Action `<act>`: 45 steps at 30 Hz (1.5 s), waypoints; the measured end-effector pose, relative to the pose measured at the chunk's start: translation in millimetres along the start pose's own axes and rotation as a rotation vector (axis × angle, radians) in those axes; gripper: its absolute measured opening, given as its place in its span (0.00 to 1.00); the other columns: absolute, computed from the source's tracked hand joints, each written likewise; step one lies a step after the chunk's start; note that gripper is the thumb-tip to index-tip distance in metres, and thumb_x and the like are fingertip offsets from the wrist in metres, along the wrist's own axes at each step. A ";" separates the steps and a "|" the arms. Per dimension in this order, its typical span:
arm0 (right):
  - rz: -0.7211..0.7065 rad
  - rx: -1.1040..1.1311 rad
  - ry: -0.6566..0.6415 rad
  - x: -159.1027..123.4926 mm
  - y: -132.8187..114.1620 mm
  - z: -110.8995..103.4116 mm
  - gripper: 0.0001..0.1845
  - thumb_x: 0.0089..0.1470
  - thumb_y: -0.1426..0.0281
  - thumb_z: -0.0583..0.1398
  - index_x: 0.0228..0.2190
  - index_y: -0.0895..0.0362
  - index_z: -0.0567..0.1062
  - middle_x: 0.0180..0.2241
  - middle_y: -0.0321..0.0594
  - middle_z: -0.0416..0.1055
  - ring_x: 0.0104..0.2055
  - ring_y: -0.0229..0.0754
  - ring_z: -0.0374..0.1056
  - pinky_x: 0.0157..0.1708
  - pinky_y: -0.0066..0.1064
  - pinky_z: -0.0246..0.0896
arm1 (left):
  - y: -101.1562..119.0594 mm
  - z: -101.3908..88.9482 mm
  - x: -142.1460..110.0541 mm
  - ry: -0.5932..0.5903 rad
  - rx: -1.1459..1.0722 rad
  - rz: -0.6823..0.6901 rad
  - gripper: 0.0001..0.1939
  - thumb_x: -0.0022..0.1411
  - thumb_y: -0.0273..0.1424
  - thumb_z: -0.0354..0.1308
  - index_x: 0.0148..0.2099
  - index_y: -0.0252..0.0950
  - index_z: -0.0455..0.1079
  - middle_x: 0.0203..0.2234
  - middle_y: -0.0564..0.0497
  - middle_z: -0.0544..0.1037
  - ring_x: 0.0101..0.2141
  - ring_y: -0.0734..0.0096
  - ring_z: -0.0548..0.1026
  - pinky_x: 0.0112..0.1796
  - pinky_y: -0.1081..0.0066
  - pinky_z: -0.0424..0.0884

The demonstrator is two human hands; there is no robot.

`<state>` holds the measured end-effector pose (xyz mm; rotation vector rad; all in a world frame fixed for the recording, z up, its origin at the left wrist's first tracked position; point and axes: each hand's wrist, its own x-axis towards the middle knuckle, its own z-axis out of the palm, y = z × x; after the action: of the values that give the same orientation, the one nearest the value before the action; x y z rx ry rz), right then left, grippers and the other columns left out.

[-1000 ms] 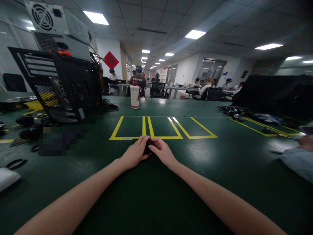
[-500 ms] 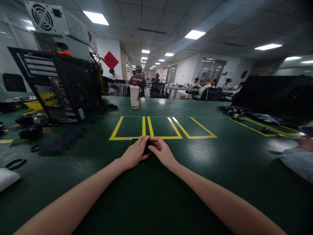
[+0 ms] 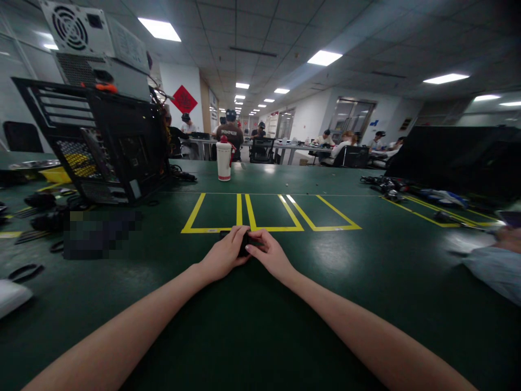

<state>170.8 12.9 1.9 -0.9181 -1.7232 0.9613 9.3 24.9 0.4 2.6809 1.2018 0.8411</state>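
A small black object is gripped between the fingers of the left hand and touched by the right hand, its fingers curled at the object's side. The object is held at the near edge of the yellow tape outlines on the green bench. Beyond, a white bottle is seen; to the left, a black computer case is topped by power supplies.

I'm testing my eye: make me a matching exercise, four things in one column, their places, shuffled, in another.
1. Small black object
2. White bottle with red lid
3. Black metal computer case
4. Red diamond sign

A. Beneath grey metal boxes
B. On a white wall
C. Between the left hand and right hand
D. Beyond the yellow tape outlines

1-C, 2-D, 3-A, 4-B
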 end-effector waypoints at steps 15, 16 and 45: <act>0.080 0.063 -0.011 3.0 9.3 -0.9 0.17 0.45 0.70 0.59 0.40 0.55 0.65 0.43 0.40 0.65 0.47 0.41 0.62 0.46 0.38 0.59 | 0.7 -2.2 -0.7 -0.020 0.000 -0.007 0.33 0.52 0.29 0.55 0.56 0.40 0.42 0.51 0.44 0.55 0.45 0.59 0.66 0.40 0.59 0.68; 0.069 0.062 -0.008 2.6 8.3 -0.8 0.17 0.44 0.70 0.59 0.39 0.55 0.65 0.42 0.39 0.65 0.47 0.41 0.62 0.46 0.37 0.59 | 0.7 -2.2 -0.6 -0.021 0.003 -0.008 0.33 0.52 0.29 0.55 0.56 0.40 0.42 0.51 0.43 0.55 0.45 0.59 0.66 0.40 0.59 0.68; 0.104 0.070 0.033 4.3 8.2 -2.7 0.13 0.47 0.64 0.57 0.37 0.54 0.67 0.39 0.38 0.65 0.36 0.37 0.63 0.34 0.31 0.60 | -0.4 -0.3 -0.2 -0.025 0.015 -0.012 0.33 0.53 0.31 0.55 0.56 0.40 0.41 0.51 0.44 0.55 0.46 0.59 0.66 0.40 0.59 0.68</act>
<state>173.4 20.6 -3.2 -0.9807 -1.6169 1.0624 8.8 25.0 0.5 2.6845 1.2226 0.7980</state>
